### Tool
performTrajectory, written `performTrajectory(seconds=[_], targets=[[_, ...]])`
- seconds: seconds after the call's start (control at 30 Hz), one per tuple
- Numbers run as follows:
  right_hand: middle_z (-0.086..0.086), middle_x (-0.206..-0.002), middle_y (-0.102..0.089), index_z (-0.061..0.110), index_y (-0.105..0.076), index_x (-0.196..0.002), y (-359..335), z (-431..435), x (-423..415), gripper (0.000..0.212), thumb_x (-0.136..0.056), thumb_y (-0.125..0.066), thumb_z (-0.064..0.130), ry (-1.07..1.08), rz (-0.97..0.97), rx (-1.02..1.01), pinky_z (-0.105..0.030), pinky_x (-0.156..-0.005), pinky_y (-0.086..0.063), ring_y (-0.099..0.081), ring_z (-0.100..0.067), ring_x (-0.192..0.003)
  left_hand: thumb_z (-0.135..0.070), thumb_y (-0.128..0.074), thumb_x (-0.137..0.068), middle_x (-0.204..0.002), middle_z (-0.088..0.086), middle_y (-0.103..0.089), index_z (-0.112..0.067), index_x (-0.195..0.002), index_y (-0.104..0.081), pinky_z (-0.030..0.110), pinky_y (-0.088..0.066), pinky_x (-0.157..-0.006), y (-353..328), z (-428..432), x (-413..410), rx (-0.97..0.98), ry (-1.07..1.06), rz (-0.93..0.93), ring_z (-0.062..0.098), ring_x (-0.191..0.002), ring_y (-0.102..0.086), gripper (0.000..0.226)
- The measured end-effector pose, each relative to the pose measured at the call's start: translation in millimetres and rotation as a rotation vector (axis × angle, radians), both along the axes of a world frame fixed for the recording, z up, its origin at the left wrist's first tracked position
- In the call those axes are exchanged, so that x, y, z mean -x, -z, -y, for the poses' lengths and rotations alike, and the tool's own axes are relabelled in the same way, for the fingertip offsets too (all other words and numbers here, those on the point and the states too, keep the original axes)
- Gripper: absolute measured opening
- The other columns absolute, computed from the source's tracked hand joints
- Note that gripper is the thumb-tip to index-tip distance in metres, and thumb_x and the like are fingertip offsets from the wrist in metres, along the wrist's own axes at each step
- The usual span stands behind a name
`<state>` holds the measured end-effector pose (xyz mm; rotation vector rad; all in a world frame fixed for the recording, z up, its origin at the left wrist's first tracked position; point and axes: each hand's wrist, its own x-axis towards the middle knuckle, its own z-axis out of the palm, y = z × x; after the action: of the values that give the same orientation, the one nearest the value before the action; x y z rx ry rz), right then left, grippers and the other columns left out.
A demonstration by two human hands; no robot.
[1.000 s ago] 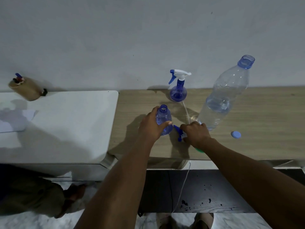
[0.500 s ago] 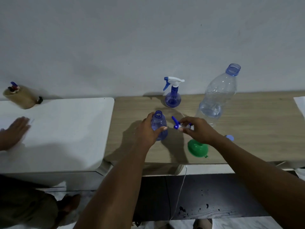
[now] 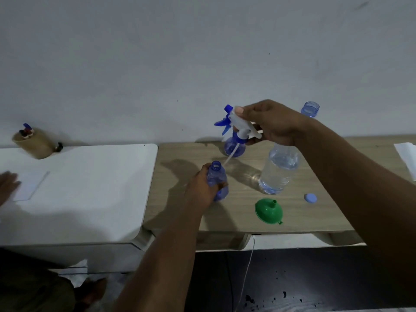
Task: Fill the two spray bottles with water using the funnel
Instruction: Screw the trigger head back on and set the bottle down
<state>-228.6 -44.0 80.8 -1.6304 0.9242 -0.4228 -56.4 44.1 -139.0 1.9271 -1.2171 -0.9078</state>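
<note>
Here, the funnel (image 3: 267, 212) lies on a wooden table (image 3: 315, 218) against a wall (image 3: 157, 64).

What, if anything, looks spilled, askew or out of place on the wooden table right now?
No spill shows. The green funnel sits mouth-down, spout up, near the wooden table's front edge. A loose blue cap lies to its right, and the water bottle stands uncapped. Both fit a job in progress; nothing looks damaged.
</note>
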Motion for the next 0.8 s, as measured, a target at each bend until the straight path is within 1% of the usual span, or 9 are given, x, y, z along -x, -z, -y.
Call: performTrajectory(seconds=[0.07,0.13,0.2,0.23,0.33,0.43,0.53,0.63,0.8], targets=[[-0.015,-0.105,-0.07,0.008,-0.07,-0.108,-11.4,-0.1,-7.8,0.036,-0.097,-0.057,0.039,-0.018,0.003,0.034,-0.054,-0.096,-0.054,-0.068,-0.025,-0.092,-0.04,-0.069,-0.086,-0.1,-0.012,-0.062,-0.037,-0.108,-0.058,0.016,-0.049,-0.075,1.5,-0.8,0.1,0.026,0.01,0.041,0.009,-0.094,-0.064,0.025],[-0.019,-0.115,-0.069,0.006,-0.069,-0.111,-20.7,1.2,-13.7,0.04,-0.096,-0.057,0.041,-0.026,0.011,0.043,-0.055,-0.095,-0.054,-0.069,-0.035,-0.105,-0.043,-0.075,-0.081,-0.108,-0.016,-0.064,-0.044,-0.118,-0.052,0.023,-0.05,-0.08,2.2,-3.8,0.5,0.023,0.003,0.054,0.009,-0.098,-0.064,0.044],[-0.023,-0.12,-0.066,0.003,-0.067,-0.115,-27.5,2.2,-18.3,0.044,-0.096,-0.058,0.041,-0.034,0.02,0.035,-0.054,-0.094,-0.055,-0.064,-0.039,-0.115,-0.047,-0.077,-0.078,-0.117,-0.013,-0.063,-0.038,-0.134,-0.046,0.031,-0.051,-0.089,-1.7,-7.5,2.5,0.046,-0.014,0.135,0.01,-0.104,-0.061,0.065],[-0.022,-0.12,-0.067,0.003,-0.067,-0.117,-29.9,3.3,-20.0,0.044,-0.096,-0.057,0.041,-0.038,0.016,0.035,-0.054,-0.093,-0.055,-0.064,-0.039,-0.116,-0.049,-0.077,-0.077,-0.121,-0.011,-0.063,-0.036,-0.137,-0.044,0.034,-0.052,-0.093,-2.8,-8.7,3.2,0.061,-0.019,0.136,0.011,-0.107,-0.061,0.07],[-0.018,-0.116,-0.069,0.002,-0.066,-0.118,-33.8,5.7,-22.6,0.046,-0.096,-0.057,0.041,-0.055,-0.001,0.033,-0.053,-0.093,-0.056,-0.064,-0.038,-0.116,-0.053,-0.077,-0.074,-0.122,-0.009,-0.064,-0.039,-0.135,-0.044,0.039,-0.053,-0.094,-1.4,-7.6,2.6,0.068,-0.027,0.121,0.014,-0.11,-0.062,0.071],[-0.018,-0.114,-0.068,0.0,-0.065,-0.117,-34.2,6.9,-22.8,0.048,-0.095,-0.058,0.042,-0.068,-0.008,0.019,-0.054,-0.094,-0.055,-0.064,-0.037,-0.116,-0.045,-0.08,-0.075,-0.117,-0.01,-0.064,-0.045,-0.126,-0.046,0.039,-0.052,-0.095,-0.4,-5.2,1.2,0.04,-0.019,0.042,0.017,-0.109,-0.062,0.061],[-0.014,-0.105,-0.07,0.0,-0.066,-0.117,-30.2,7.8,-23.8,0.047,-0.096,-0.058,0.041,-0.09,-0.023,0.018,-0.05,-0.092,-0.057,-0.069,-0.029,-0.1,-0.046,-0.08,-0.074,-0.113,-0.011,-0.063,-0.052,-0.121,-0.042,0.04,-0.051,-0.093,0.8,-2.8,0.9,0.026,-0.017,0.026,0.018,-0.105,-0.062,0.061],[-0.007,-0.093,-0.068,0.0,-0.066,-0.117,-20.0,7.0,-26.1,0.046,-0.097,-0.057,0.041,-0.13,-0.035,-0.005,-0.042,-0.087,-0.057,-0.064,-0.02,-0.084,-0.048,-0.08,-0.073,-0.112,-0.012,-0.062,-0.054,-0.12,-0.041,0.041,-0.052,-0.092,2.0,-2.8,1.3,0.04,-0.009,0.03,0.017,-0.104,-0.061,0.061],[-0.015,-0.083,-0.063,-0.005,-0.066,-0.105,23.7,1.8,-41.5,0.042,-0.099,-0.055,0.035,-0.159,-0.085,-0.052,-0.027,-0.061,-0.044,-0.054,-0.02,-0.074,-0.054,-0.079,-0.069,-0.114,-0.015,-0.063,-0.054,-0.12,-0.043,0.044,-0.051,-0.094,9.3,-0.8,-1.4,0.062,-0.001,0.003,0.016,-0.105,-0.062,0.062]])
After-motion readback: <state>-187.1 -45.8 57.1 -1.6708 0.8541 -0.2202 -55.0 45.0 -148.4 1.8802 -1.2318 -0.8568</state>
